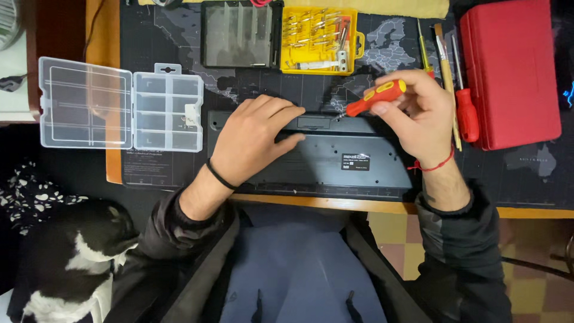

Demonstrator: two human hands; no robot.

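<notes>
A dark keyboard (335, 164) lies face down on the desk mat, its underside up. My left hand (254, 137) rests flat on its left part, fingers spread toward the top edge. My right hand (421, 110) grips a red and yellow screwdriver (376, 97), whose tip points down-left at the keyboard's upper edge near the battery cover (315, 122).
A clear compartment box (119, 107) lies open at the left. A yellow bit case (320, 39) and a clear lid (239, 33) sit at the back. More screwdrivers (466, 110) and a red case (514, 72) lie at the right. A black and white cat (72, 257) sits lower left.
</notes>
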